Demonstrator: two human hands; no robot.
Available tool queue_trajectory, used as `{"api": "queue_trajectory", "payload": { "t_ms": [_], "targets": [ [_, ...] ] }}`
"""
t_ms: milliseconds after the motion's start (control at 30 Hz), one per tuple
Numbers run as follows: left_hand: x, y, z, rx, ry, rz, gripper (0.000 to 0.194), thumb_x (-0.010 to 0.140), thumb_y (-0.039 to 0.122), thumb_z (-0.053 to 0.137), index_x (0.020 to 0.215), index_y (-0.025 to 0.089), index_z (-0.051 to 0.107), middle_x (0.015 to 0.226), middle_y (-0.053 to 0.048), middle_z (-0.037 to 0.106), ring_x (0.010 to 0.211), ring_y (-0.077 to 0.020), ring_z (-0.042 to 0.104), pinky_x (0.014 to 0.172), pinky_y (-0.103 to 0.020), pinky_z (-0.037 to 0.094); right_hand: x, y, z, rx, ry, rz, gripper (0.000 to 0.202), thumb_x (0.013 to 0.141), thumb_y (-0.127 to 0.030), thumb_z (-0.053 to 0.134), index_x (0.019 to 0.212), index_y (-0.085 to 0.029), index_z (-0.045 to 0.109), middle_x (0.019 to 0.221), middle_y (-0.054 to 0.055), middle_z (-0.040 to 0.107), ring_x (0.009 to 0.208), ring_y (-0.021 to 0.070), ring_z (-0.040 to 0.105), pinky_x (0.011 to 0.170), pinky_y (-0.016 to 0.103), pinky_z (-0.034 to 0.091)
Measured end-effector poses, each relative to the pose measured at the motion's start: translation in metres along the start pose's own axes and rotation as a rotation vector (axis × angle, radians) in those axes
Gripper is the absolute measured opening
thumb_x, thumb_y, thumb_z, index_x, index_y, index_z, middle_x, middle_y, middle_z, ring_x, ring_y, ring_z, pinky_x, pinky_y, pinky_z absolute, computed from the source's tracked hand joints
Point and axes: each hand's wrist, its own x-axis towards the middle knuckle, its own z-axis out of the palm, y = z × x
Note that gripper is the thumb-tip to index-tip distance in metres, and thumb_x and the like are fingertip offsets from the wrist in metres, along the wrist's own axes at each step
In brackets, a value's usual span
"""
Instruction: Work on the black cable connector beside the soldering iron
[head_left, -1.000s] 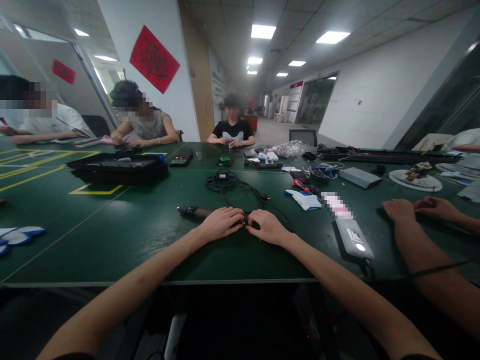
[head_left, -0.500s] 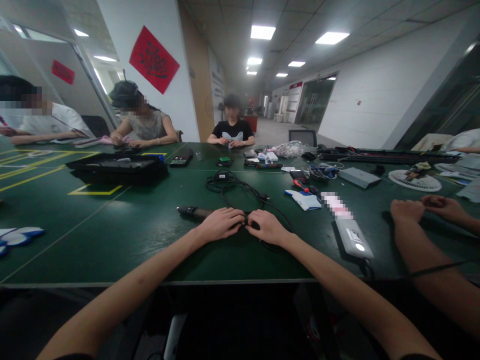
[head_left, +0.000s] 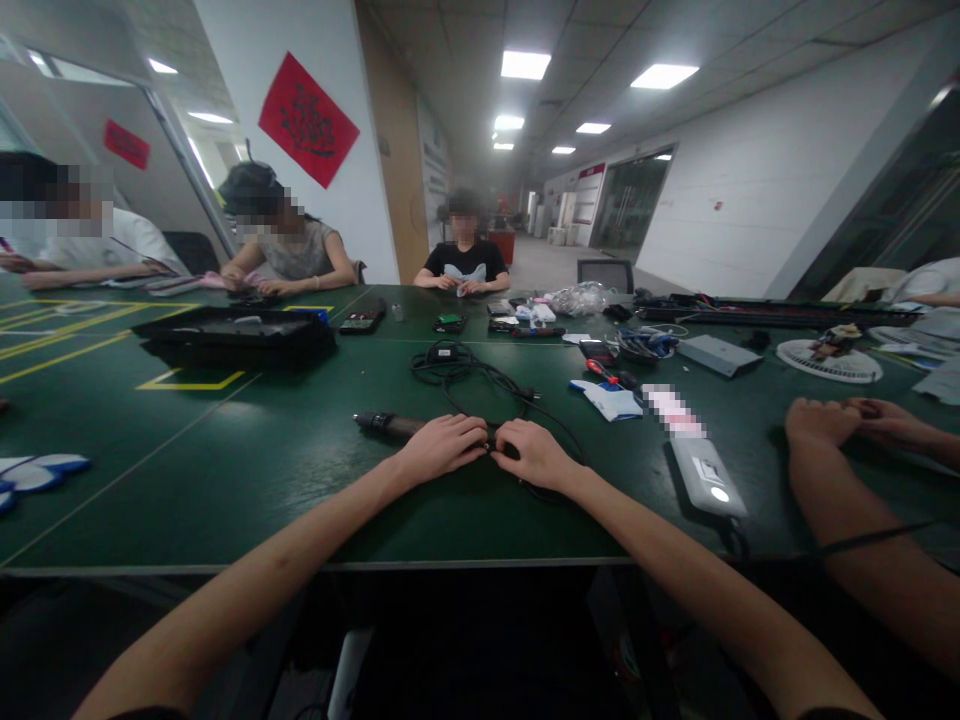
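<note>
An electric screwdriver (head_left: pixel 386 424) lies on the green table, its dark tip pointing left. My left hand (head_left: pixel 446 447) is wrapped over its right end. Close beside it, my right hand (head_left: pixel 531 452) pinches the cable end at the screwdriver's rear; the small joint between the fingertips is mostly hidden. A black cable (head_left: pixel 480 368) with an adapter (head_left: pixel 444 352) lies coiled behind my hands, and part of it runs round behind my right hand.
A white power strip (head_left: pixel 705 475) and a blue-white glove (head_left: pixel 611 400) lie to the right, near another person's hands (head_left: pixel 821 420). A black tray (head_left: pixel 236 338) stands back left. Three people sit across the table.
My two hands stay almost in place, with only slight finger movement at the joint. The other person's hands at the right have shifted a little.
</note>
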Motion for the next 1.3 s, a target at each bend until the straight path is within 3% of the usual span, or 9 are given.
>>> {"api": "queue_trajectory", "payload": {
  "t_ms": [133, 300, 1133, 1300],
  "targets": [
    [0.0003, 0.0022, -0.0040, -0.015, -0.007, 0.013, 0.026, 0.103, 0.041, 0.053, 0.120, 0.023, 0.060, 0.132, -0.008, 0.063, 0.113, -0.0221, 0.064, 0.099, -0.037, 0.050, 0.0002, 0.0003, 0.0005, -0.004, 0.000, 0.004, 0.011, 0.095, -0.026, 0.070, 0.091, -0.020, 0.061, 0.093, 0.005, 0.065, 0.089, 0.0205, 0.058, 0.083, 0.032, 0.045],
    [-0.0005, 0.0017, -0.0035, -0.010, 0.002, 0.040, 0.022, 0.102, 0.031, 0.051, 0.120, 0.024, 0.061, 0.132, -0.007, 0.063, 0.112, -0.0209, 0.065, 0.097, -0.036, 0.050, 0.0000, 0.0009, 0.0016, -0.003, 0.006, 0.000, 0.011, 0.095, -0.027, 0.070, 0.092, -0.020, 0.062, 0.094, 0.005, 0.066, 0.090, 0.0206, 0.059, 0.084, 0.033, 0.045],
    [0.0003, 0.0022, -0.0044, -0.008, -0.013, 0.033, 0.026, 0.103, 0.036, 0.050, 0.124, 0.024, 0.059, 0.132, -0.007, 0.063, 0.112, -0.0209, 0.064, 0.097, -0.036, 0.050, -0.0003, 0.0016, 0.0014, 0.007, 0.004, 0.003, 0.011, 0.094, -0.027, 0.071, 0.091, -0.020, 0.062, 0.094, 0.005, 0.066, 0.089, 0.0202, 0.059, 0.083, 0.032, 0.045],
    [0.0004, 0.0018, -0.0039, -0.013, -0.011, 0.000, 0.023, 0.104, 0.040, 0.049, 0.116, 0.023, 0.060, 0.129, -0.007, 0.064, 0.109, -0.0213, 0.065, 0.096, -0.037, 0.050, -0.0001, 0.0005, 0.0009, -0.002, 0.002, 0.008, 0.010, 0.095, -0.027, 0.070, 0.092, -0.020, 0.063, 0.094, 0.005, 0.066, 0.090, 0.0208, 0.059, 0.084, 0.033, 0.045]
  ]
}}
